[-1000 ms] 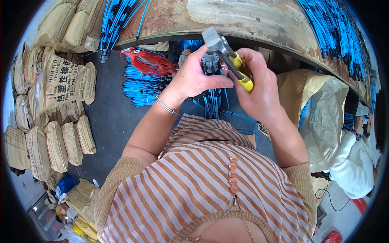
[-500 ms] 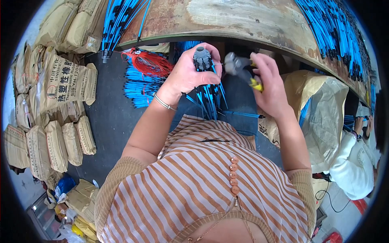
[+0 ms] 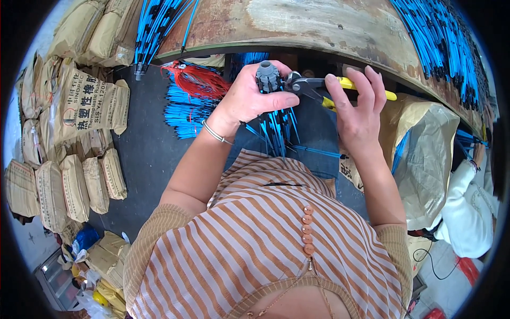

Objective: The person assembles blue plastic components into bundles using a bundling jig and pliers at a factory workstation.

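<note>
My left hand is wrapped round the upper part of an upright bundle of blue and black rods. Its grey ribbed end pokes out above my thumb. In my right hand is a pair of end-cutting pliers with yellow handles. The handles stand apart, and my fingers rest loosely against them. The metal jaws are against the bundle's right side, close to my left fingertips. Whatever sits between the jaws is too small to make out.
Beyond my hands runs a worn wooden bench with blue rods on it. Left of the bundle lie red ties and stacked blue bundles. Paper sacks are piled left; an open sack stands right, near a person's white sleeve.
The pliers have moved left, bringing their jaws from just off the bundle to its side. Their handles have spread and my right fingers have loosened. My left hand still grips the bundle.
</note>
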Demonstrator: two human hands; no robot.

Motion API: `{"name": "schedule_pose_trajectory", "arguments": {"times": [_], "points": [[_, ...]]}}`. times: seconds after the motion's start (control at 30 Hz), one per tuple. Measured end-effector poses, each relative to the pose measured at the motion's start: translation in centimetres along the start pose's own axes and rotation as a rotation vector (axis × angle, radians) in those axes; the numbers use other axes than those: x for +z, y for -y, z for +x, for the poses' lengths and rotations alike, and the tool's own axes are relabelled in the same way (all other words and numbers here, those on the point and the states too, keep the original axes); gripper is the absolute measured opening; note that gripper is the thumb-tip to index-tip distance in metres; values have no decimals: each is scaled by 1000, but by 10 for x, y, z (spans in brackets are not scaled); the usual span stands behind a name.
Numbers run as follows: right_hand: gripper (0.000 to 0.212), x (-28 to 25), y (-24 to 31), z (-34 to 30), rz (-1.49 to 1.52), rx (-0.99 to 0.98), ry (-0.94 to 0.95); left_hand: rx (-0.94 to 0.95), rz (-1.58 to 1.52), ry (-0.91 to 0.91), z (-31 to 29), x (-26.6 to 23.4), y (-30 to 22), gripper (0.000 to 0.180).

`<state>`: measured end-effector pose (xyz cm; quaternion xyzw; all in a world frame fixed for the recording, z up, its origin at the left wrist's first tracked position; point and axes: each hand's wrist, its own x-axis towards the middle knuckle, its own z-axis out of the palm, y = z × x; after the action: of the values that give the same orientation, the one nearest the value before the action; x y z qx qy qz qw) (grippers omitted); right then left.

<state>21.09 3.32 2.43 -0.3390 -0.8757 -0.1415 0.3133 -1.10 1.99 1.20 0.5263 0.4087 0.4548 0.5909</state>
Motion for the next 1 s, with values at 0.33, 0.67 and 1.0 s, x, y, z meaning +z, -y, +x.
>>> {"name": "schedule_pose_trajectory", "arguments": {"times": [0.33,0.67,1.0], "points": [[57,-27,-5,9,208,69,270,96,43,74,6,-1,-2,40],[61,-44,-31,8,1363,527,1248,217,86,415,2,8,-7,43],[69,-80,-27,16,608,99,785,79,137,198,7,11,-17,39]]}}
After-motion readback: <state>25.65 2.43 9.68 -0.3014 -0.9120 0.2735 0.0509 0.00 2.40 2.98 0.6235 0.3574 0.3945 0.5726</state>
